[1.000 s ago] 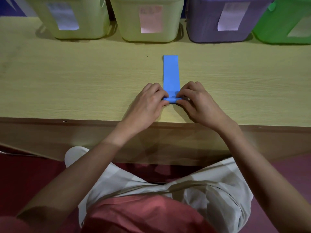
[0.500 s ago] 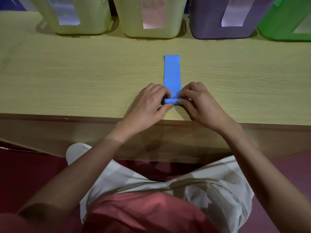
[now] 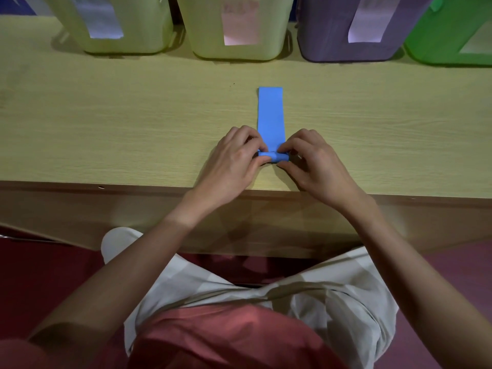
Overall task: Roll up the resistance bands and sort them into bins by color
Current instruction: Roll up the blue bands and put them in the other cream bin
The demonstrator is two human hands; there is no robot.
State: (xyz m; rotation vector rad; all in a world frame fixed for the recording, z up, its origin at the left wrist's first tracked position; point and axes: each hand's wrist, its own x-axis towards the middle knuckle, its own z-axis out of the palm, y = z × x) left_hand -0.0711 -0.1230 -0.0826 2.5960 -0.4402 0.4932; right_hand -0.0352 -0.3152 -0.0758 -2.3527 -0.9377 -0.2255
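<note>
A blue resistance band (image 3: 271, 115) lies flat on the wooden table (image 3: 119, 123), stretching away from me. Its near end is curled into a small tight roll between my fingers. My left hand (image 3: 234, 161) pinches the roll's left end and my right hand (image 3: 314, 166) pinches its right end, thumbs below and fingertips on top. At the back stand two pale yellow-green bins (image 3: 138, 35) (image 3: 269, 46), a purple bin (image 3: 324, 35) and a green bin (image 3: 436, 41), each with a paper label on its front.
The table's front edge (image 3: 106, 186) runs just below my hands. My lap in pale shorts and a red shirt fills the bottom of the view. The bins stand close together along the table's back.
The near end of the blue band has been rolled into a thicker roll and the flat part has grown a little shorter. Both hands stayed at the roll.
</note>
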